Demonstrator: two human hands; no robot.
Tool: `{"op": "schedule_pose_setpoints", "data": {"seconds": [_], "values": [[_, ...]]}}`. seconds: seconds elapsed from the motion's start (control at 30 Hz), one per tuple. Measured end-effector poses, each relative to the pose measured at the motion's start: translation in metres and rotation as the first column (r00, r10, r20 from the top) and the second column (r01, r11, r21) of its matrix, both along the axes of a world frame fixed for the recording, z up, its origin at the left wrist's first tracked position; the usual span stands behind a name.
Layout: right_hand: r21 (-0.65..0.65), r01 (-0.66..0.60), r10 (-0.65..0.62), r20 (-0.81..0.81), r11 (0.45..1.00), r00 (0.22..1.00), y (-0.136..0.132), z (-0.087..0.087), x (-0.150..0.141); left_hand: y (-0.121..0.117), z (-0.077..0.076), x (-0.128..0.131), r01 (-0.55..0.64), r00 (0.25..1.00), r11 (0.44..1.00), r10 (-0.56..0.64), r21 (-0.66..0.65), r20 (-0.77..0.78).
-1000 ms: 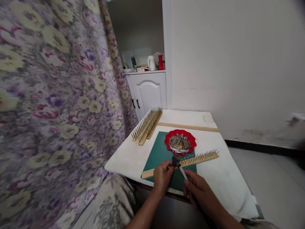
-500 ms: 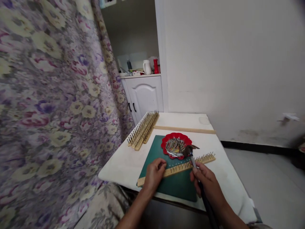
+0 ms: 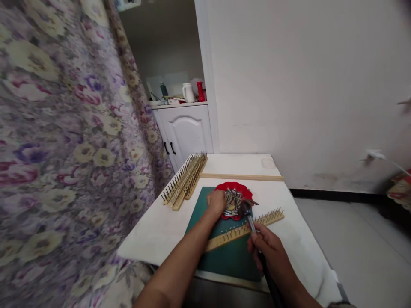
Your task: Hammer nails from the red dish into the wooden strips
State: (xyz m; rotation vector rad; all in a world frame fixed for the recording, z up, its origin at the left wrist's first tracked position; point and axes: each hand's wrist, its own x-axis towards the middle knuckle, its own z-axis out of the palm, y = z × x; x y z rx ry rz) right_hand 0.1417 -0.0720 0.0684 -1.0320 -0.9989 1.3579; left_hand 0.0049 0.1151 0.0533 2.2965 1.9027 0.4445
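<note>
My left hand (image 3: 217,202) is over the left side of a red scalloped dish (image 3: 247,191), at the loose nails (image 3: 233,201) in it. Its fingertips are hidden behind the hand. In my right hand (image 3: 269,244) is a hammer (image 3: 251,224) with a metal shaft and dark grip, gripped near the middle, head up by the dish's right rim. Beneath the hammer a wooden strip (image 3: 216,242) lies slantwise across a green mat (image 3: 229,264). Nails stand upright along its middle and right part; my left forearm covers its left end.
Several strips full of upright nails (image 3: 186,179) lie at the table's left. A bare wooden strip (image 3: 240,176) crosses the back of the white-covered table (image 3: 160,231). A floral curtain (image 3: 80,149) hangs on the left, with a white cabinet (image 3: 188,132) behind the table.
My left hand has moved from the nailed strip forward to the dish of nails. My right hand still holds the hammer over the strip. The whole view has shifted slightly.
</note>
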Motion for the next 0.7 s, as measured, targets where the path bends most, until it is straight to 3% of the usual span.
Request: {"op": "schedule_pose_setpoints", "data": {"seconds": [0.33,0.7], "values": [[-0.017,-0.019,0.02,0.005,1.0,1.0,-0.003,0.001,-0.001,-0.002,-0.003,0.004,-0.038,0.998,0.998,0.035,-0.049,-0.049],[0.017,-0.009,0.009,-0.016,1.0,1.0,-0.001,-0.001,0.003,-0.013,-0.002,-0.013,0.061,0.982,0.998,-0.057,-0.02,0.181]]}}
